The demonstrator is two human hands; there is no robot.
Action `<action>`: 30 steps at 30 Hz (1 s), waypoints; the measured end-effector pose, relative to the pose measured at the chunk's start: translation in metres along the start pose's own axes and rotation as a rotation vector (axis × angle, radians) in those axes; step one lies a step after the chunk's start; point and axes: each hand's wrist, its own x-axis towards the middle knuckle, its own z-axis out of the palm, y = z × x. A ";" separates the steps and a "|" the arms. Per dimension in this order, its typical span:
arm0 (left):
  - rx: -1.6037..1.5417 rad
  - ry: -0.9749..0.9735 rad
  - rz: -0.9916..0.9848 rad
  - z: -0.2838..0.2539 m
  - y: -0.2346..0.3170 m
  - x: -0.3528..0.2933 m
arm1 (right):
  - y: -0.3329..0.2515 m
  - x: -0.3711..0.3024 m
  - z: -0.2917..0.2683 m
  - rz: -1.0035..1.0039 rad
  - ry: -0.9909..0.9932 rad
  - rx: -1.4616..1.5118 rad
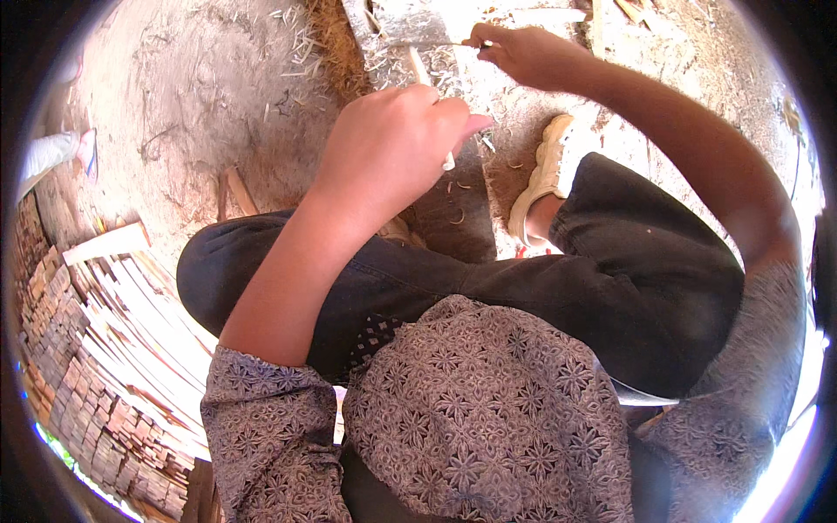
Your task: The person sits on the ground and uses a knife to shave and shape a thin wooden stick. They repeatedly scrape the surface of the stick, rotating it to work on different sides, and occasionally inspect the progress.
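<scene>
My left hand (pixel 397 131) is closed round a pale wooden stick (pixel 419 67). One end sticks out above the knuckles, and a small pale tip shows below the fingers. Farther off to the right, my right hand (pixel 532 57) is closed on a thin, dark, rod-like tool (pixel 449 44), possibly a blade, that points left toward the stick's upper end. Its exact kind is too small to make out. Under both hands lies a worn wooden plank (pixel 449 209), strewn with shavings and running away between my legs.
Wood shavings (pixel 301 39) and brown fibre (pixel 336 52) litter the ground. My right foot wears a cream clog (pixel 547 166). Stacked wood strips (pixel 105 392) fill the lower left, with long pale slats (pixel 153 322) beside them. Another person's sandalled foot (pixel 88 152) is at the far left.
</scene>
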 end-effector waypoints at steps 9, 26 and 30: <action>-0.197 -0.013 -0.096 -0.019 -0.031 -0.010 | -0.091 -0.021 -0.046 0.057 -0.093 0.273; -0.170 0.540 -0.513 -0.025 -0.068 -0.004 | -0.005 -0.001 0.014 0.130 0.029 0.142; 0.038 0.525 -0.402 -0.027 -0.060 -0.004 | -0.023 -0.006 -0.002 0.113 -0.044 0.131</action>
